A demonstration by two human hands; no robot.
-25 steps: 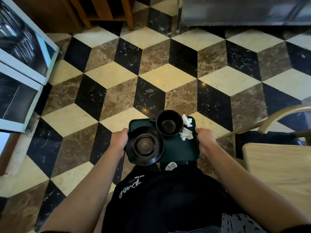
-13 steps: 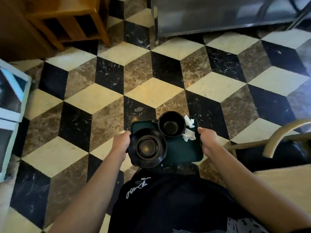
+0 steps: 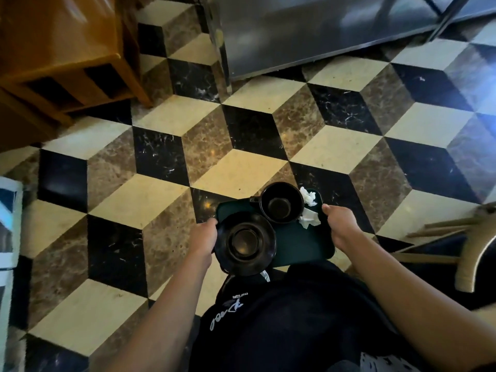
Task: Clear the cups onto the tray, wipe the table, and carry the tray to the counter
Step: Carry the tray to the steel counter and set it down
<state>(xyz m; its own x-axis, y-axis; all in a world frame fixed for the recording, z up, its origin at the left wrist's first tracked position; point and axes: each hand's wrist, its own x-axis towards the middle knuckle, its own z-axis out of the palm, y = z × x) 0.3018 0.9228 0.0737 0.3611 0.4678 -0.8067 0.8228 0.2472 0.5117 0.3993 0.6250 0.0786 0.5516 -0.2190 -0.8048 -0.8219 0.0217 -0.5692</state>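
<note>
I carry a dark green tray (image 3: pixel 300 240) in front of my body, above the chequered floor. My left hand (image 3: pixel 204 237) grips its left edge and my right hand (image 3: pixel 339 224) grips its right edge. On the tray's left stands a black saucer (image 3: pixel 245 242) with a small black cup in its middle. Behind it on the tray is an empty black cup (image 3: pixel 281 205) with its handle to the left. Crumpled white napkins (image 3: pixel 310 210) lie at the tray's far right corner.
A steel counter unit (image 3: pixel 308 36) stands ahead on metal legs. A wooden cabinet (image 3: pixel 61 57) is at the far left, and a white-framed display case (image 3: pixel 8 224) at the left edge. A wooden chair (image 3: pixel 472 245) stands close on my right.
I have walked forward with the tray: the steel unit and wooden cabinet are nearer, the display case has slid to the left edge, and the table at the right has left the view.
</note>
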